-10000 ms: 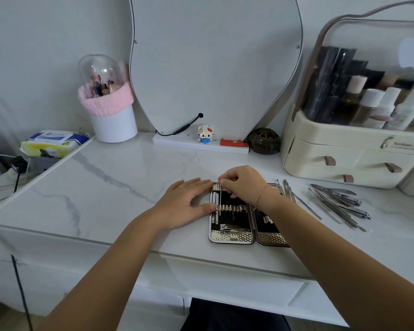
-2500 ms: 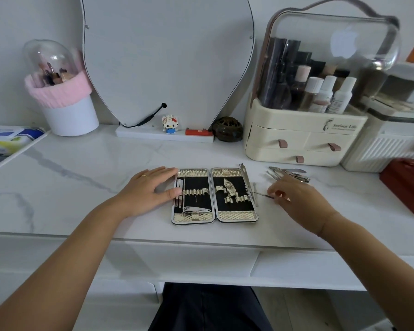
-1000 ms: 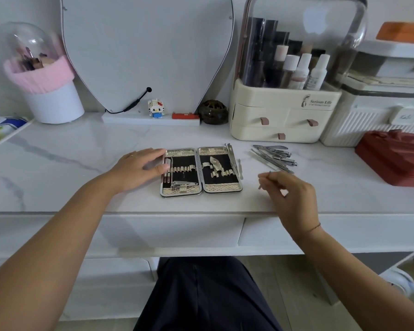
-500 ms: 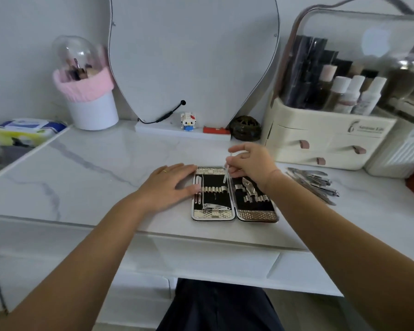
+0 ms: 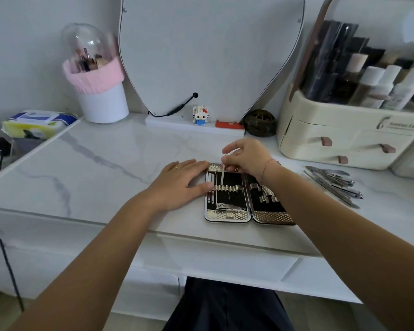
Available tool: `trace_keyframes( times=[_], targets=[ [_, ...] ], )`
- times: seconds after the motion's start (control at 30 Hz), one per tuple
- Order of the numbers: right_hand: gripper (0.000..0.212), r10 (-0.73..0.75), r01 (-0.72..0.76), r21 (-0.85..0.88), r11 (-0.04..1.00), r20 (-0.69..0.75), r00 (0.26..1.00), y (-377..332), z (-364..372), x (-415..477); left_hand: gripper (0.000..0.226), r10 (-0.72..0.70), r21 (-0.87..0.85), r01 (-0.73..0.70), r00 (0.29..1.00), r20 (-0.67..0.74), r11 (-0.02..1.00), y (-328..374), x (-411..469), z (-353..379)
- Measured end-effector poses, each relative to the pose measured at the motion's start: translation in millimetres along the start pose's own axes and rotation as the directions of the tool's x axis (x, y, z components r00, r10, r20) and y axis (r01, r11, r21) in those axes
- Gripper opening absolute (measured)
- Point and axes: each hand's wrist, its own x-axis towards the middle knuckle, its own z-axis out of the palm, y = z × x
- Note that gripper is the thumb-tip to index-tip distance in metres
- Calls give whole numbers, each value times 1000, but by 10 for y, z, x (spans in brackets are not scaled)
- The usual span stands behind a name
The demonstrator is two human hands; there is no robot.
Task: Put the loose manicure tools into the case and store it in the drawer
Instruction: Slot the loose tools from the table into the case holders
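Note:
The manicure case [image 5: 227, 216] lies open flat near the front edge of the marble desk, gold rims and black lining with elastic loops. A few tools sit in its left half. My left hand [image 5: 179, 182] rests flat on the desk, fingertips against the case's left edge. My right hand [image 5: 245, 157] hovers over the case's far end, pinching a thin metal tool [image 5: 222, 172] that points down into the left half. Several loose metal tools [image 5: 332, 185] lie in a pile on the desk to the right.
A cream cosmetics organiser [image 5: 344, 139] with small drawers stands at the back right. A mirror [image 5: 208, 51], a brush holder [image 5: 98, 91], a small figurine [image 5: 199, 115] and a dark round ornament [image 5: 259, 123] line the back. White desk drawers [image 5: 225, 259] run below the front edge.
My right hand picked a thin tool from the pile on the right and brought it over the case's left half. My left hand has stayed against the case.

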Motion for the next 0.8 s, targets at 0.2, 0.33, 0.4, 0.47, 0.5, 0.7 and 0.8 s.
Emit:
trace_keyframes(
  times=[0.2,0.33,0.4,0.47,0.5,0.7,0.8],
  targets=[
    [11,-58,61,-91,994,37,998,44,31,18,73,-1,-12,1,1000,9,1000,-4,-9,-5],
    [4,-117,125,-188,974,54,992,50,1,14,73,-2,-14,2,1000,10,1000,-2,-11,-7],
    [16,-140,149,-236,960,56,989,61,-5,0,74,-5,-17,5,1000,19,1000,0,-11,-9],
    [28,-128,140,-232,963,65,990,75,-9,-22,77,-10,-24,10,1000,27,1000,4,-11,-14],
    [32,-119,133,-231,964,72,990,81,-12,-32,79,-11,-28,12,1000,29,1000,4,-9,-15],
    [40,-97,125,-222,967,131,987,91,-33,-97,77,-15,-32,16,999,29,999,-5,-11,-4],
    [40,-119,153,-236,960,152,981,105,-38,-138,76,-17,-30,18,999,31,999,-4,-10,-1]
  ],
)
